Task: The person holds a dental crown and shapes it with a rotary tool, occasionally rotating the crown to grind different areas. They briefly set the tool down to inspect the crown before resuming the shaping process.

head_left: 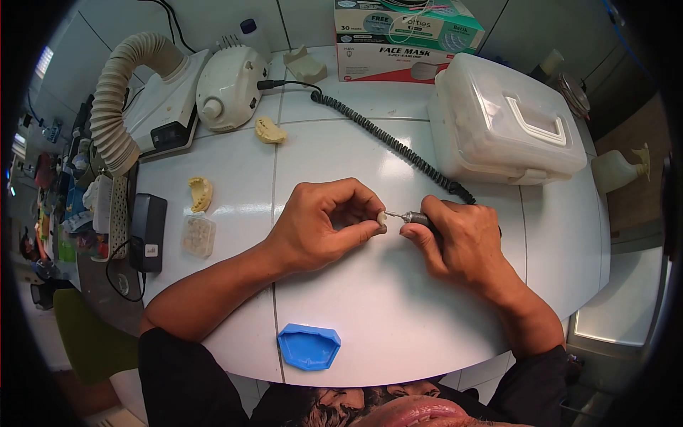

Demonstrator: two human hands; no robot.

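Between the thumb and fingers of my left hand (320, 224) is a small whitish piece (382, 218), perhaps a dental piece; its exact kind is too small to tell. My right hand (459, 238) is closed around a dark rotary handpiece (418, 218). The thin metal bit (395, 214) points left and meets the whitish piece, or comes very near it. A black coiled cord (388, 146) runs from beside my right hand to the white control unit (231, 89).
Yellowish dental casts (270, 131) lie behind my left hand. A small clear box (198, 236) sits left, near a black adapter (149, 231). A blue mould (309, 347) is at the front edge. A lidded plastic case (505, 121), mask boxes (388, 64) and a ribbed hose (107, 99) stand behind.
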